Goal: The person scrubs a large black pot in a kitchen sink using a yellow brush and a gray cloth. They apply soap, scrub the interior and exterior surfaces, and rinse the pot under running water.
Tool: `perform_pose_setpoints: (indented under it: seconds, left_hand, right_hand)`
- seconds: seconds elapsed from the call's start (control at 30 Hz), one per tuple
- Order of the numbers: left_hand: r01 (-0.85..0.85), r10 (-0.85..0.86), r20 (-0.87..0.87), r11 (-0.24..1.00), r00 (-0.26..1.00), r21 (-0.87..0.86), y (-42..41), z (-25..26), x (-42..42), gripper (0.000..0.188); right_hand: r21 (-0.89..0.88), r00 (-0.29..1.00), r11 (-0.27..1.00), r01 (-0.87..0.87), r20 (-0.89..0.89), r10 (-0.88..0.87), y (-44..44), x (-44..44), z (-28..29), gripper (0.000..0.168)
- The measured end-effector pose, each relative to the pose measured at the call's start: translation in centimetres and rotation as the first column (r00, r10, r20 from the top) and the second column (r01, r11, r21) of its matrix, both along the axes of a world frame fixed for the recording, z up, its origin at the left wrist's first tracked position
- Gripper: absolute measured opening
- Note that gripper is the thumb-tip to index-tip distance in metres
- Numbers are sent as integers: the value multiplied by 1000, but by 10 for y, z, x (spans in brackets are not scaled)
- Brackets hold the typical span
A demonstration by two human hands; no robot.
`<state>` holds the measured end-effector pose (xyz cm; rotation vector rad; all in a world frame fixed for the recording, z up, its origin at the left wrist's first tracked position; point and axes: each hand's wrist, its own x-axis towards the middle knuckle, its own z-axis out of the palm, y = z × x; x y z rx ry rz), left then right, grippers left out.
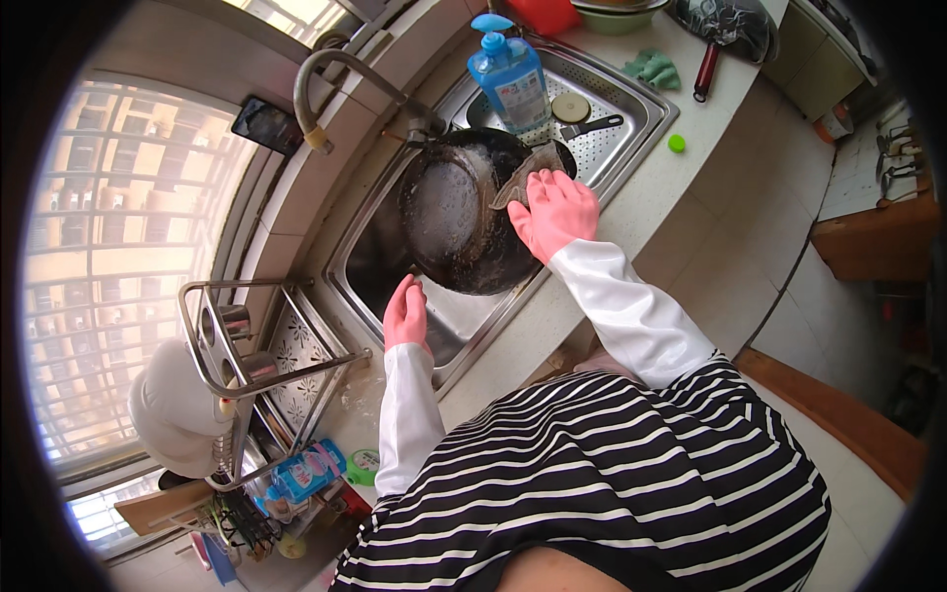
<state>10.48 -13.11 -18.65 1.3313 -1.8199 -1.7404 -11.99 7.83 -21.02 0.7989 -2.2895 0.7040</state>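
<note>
A dark wok is tilted over the steel sink basin, its wet underside towards me. In a pink rubber glove, my right hand presses a grey-brown scrubbing cloth against the wok's right side. My left hand, gloved the same way, is at the wok's lower left edge, its fingertips by the rim; whether they grip it is hidden. Behind the wok, a blue pump bottle stands on the perforated drainboard, near a round pale lid and a black handle.
The faucet arches at the wok's upper left. A phone leans by the window. A steel dish rack is at left, with a blue bottle below. A green cloth, a green cap and a lidded pan lie on the right counter.
</note>
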Motion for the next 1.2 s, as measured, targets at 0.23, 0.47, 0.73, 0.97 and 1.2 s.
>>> perform_pose_setpoints:
  seconds: [0.23, 0.47, 0.73, 0.97, 1.2]
  left_hand:
    - [-72, 55, 127, 989, 990, 132, -12, -21, -29, 52]
    - [-278, 229, 167, 876, 959, 393, -21, -66, -17, 41]
    - [-345, 328, 141, 729, 934, 591, 3, -59, -39, 43]
    - [-386, 606, 119, 332, 787, 861, 15, -66, -74, 46]
    - [-369, 635, 82, 334, 768, 867, 13, -72, -71, 43]
  right_hand:
    - [-233, 911, 968, 91, 412, 13, -44, -69, -44, 41]
    - [-251, 891, 926, -281, 291, 349, 28, -25, 18, 15]
    - [-212, 863, 973, -87, 471, 180, 46, -104, 16, 29]
    - [-680, 451, 732, -34, 644, 618, 26, -104, -65, 40]
    - [-554, 583, 833, 7, 679, 447, 51, -54, -59, 39]
